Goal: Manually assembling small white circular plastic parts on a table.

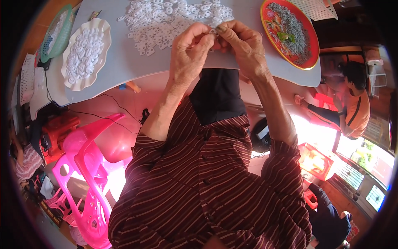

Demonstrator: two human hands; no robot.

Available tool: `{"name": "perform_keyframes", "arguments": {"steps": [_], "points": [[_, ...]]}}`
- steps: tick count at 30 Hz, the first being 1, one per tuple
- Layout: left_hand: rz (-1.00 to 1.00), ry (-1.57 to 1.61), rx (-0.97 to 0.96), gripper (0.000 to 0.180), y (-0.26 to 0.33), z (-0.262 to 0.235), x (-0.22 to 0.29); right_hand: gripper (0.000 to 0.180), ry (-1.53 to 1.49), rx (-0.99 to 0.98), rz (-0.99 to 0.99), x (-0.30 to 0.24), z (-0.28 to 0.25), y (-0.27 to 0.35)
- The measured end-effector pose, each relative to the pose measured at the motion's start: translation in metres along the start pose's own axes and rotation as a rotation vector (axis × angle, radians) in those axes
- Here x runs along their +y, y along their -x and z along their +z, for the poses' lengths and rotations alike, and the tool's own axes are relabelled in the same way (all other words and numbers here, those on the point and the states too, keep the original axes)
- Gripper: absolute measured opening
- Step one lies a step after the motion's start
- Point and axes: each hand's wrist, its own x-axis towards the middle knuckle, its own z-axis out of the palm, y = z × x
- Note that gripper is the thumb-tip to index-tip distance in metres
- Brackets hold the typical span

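My left hand (191, 52) and my right hand (245, 45) meet at the near edge of the pile, thumbs and fingertips pinched together. What sits between the fingertips is too small and covered to make out. Just beyond them, a spread pile of small white plastic pieces with holes (159, 27) lies on the grey table (137, 68). To the left is a wavy-edged white dish (107, 43) heaped with white oval pieces (85, 52). A round red tray (314, 47) on the right holds many small grey pieces (290, 27) and something yellow-green (286, 36).
A green basket (62, 39) with white pieces stands at the far left. White perforated baskets (317, 9) show at the upper right. Left of me is a pink plastic chair (89, 166), with a black cable (83, 111) hanging nearby. A person in orange (357, 112) sits at right.
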Motion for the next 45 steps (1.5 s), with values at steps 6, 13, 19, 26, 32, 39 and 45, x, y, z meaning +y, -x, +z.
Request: {"name": "perform_keyframes", "arguments": {"steps": [6,13,19,26,32,39,45], "points": [[-0.034,0.03,0.024,0.008,0.001,0.001,0.0,0.016,0.018,0.081,-0.048,0.003,0.01,0.004],[0.06,-0.334,-0.104,0.009,-0.017,-0.014,0.023,0.016,-0.079,0.071,-0.092,0.001,0.005,0.009],[0.488,-1.049,-0.154,0.014,-0.085,-0.067,0.023,0.015,-0.116,0.055,-0.065,0.004,0.0,0.01],[0.539,-1.227,-0.434,0.016,-0.102,-0.066,0.011,0.014,-0.153,0.055,-0.129,0.009,-0.001,0.01],[0.076,-0.75,-0.266,0.017,-0.092,-0.06,0.012,0.013,-0.125,0.042,-0.136,0.008,-0.001,0.009],[0.034,-0.511,-0.276,0.019,-0.074,-0.051,0.02,0.013,-0.146,0.017,-0.094,0.005,-0.002,0.009],[-0.016,-0.507,-0.326,0.017,-0.053,-0.032,0.024,0.017,-0.292,0.099,-0.144,0.015,-0.004,0.005]]}}
